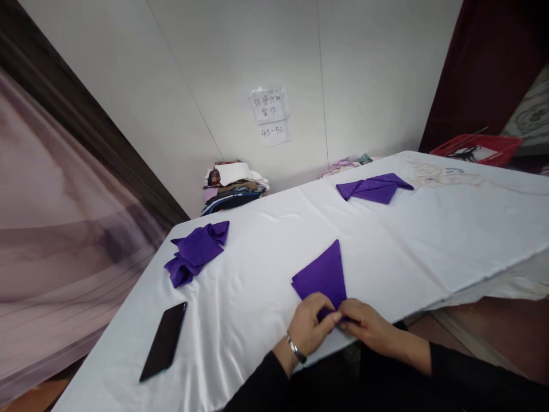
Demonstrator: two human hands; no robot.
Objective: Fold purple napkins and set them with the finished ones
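A purple cloth napkin (323,272), folded into a pointed shape, lies near the front edge of the white-covered table (261,263). My left hand (311,323), with a silver bracelet at the wrist, is closed on its near end. Beside it, my right hand (369,325) pinches the same near corner, and the fingertips of both hands almost meet. The pinched bit of cloth is mostly hidden by my fingers. Another folded purple napkin (375,187) lies at the back right, and bunched purple cloth (197,249) rests on the left.
A black phone (163,342) lies at the left front. Behind the table are a stack of folded clothes (235,186) and a red basket (480,147). A handwritten paper sign (269,109) hangs on the wall. A sheer curtain (72,240) hangs at the left.
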